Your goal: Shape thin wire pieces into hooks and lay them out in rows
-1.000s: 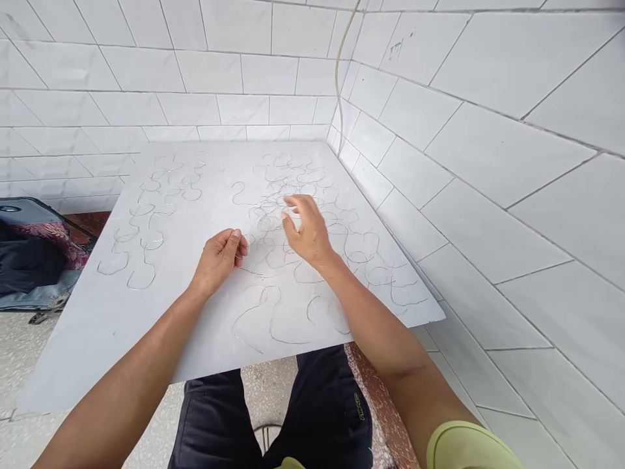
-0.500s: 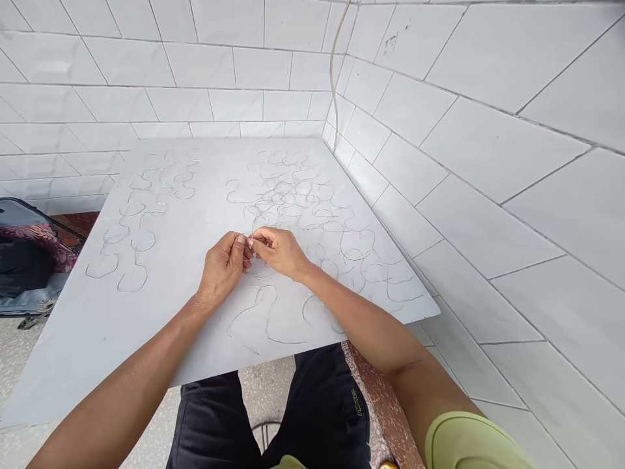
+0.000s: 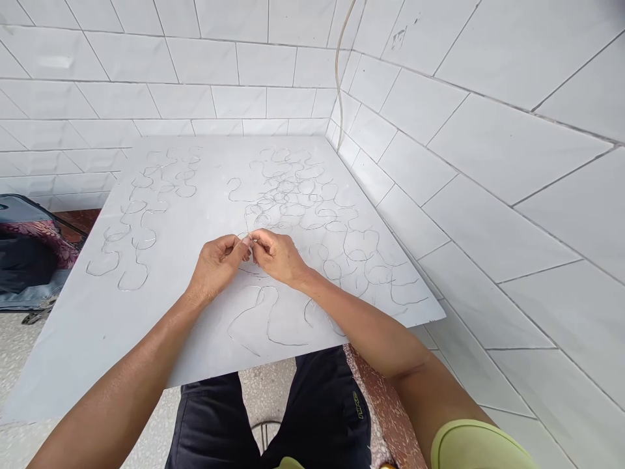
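Head view: white tiled walls (image 3: 508, 150) met in a corner behind the tabletop's far right corner. The pale tabletop (image 3: 92, 371) spread before me, its near edge reaching over my dark trousers (image 3: 322, 410). Past its left edge sat a grey-blue bag (image 3: 24, 296), dark cloth lying on it. A dense crowd of curved wires (image 3: 293, 189), many overlapping, covered the right half from close to the far edge down toward the near right corner. A looser group of bent wires (image 3: 145, 207) lay along the left side, reaching up toward the far left corner. Over the tabletop's middle, nearer the near edge than the far one, my left hand (image 3: 219, 264) and right hand (image 3: 280, 256) met fingertip to fingertip, each in a narrow pinch. Two wavy pieces (image 3: 288, 342) lay just inside the near edge. Between my fingertips I held a thin wire (image 3: 250, 236), mostly hidden by my fingers.
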`<move>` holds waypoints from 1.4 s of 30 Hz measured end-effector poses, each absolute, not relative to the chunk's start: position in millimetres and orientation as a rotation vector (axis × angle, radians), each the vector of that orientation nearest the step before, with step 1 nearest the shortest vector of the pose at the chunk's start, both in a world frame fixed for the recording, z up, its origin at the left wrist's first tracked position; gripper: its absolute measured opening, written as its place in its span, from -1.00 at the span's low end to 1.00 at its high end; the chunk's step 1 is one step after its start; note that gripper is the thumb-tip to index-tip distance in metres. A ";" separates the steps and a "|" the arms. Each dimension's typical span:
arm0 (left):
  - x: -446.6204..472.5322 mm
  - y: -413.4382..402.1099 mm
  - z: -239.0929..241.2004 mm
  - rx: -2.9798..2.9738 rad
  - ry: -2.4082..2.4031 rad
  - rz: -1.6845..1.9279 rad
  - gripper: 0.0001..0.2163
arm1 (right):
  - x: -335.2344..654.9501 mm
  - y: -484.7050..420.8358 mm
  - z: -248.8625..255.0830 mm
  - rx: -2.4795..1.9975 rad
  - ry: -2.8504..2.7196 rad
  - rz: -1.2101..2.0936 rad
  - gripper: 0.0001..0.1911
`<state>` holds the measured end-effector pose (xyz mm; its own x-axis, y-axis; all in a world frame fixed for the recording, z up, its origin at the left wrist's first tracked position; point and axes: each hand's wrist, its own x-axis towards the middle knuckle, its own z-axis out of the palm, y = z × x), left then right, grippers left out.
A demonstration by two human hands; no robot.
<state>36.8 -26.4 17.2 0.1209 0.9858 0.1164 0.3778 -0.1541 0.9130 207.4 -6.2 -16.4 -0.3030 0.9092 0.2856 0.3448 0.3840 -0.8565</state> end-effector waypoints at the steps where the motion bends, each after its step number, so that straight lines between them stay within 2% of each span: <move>1: 36.1 -25.2 17.1 1.619 1.349 1.061 -0.67 | 207.4 -7.6 -15.1 -1.085 -1.854 0.886 -0.82; 4: 32.4 -19.6 15.7 1.434 1.310 1.168 -0.67 | 207.8 -10.8 -12.8 -1.074 -1.915 0.881 -0.81; 9: 21.5 -9.2 13.5 1.151 1.039 1.124 -0.75 | 207.4 -14.1 -13.3 -0.996 -1.969 0.838 -0.84; 14: 13.4 -4.8 15.1 1.038 0.903 1.021 -0.81 | 206.9 -15.2 -10.0 -0.849 -1.795 1.182 -0.84; 17: 10.3 -3.1 15.8 0.984 0.864 0.962 -0.83 | 209.6 -13.7 -7.6 -0.774 -1.766 1.267 -0.82; 27: 9.4 -1.0 11.7 0.891 0.727 0.830 -0.84 | 221.3 -7.8 -8.5 -0.675 -1.945 1.056 -0.74; 32: 9.9 -1.7 13.1 0.928 0.728 0.879 -0.86 | 224.9 -6.5 -3.2 -0.836 -1.998 1.082 -0.74; 36: 10.5 -3.1 15.0 1.046 0.767 0.923 -0.86 | 226.6 -6.8 -1.7 -0.973 -2.034 1.061 -0.67; 42: 13.7 -2.6 12.2 1.099 0.851 1.013 -0.82 | 222.0 -4.9 -13.4 -0.987 -2.151 0.792 -0.64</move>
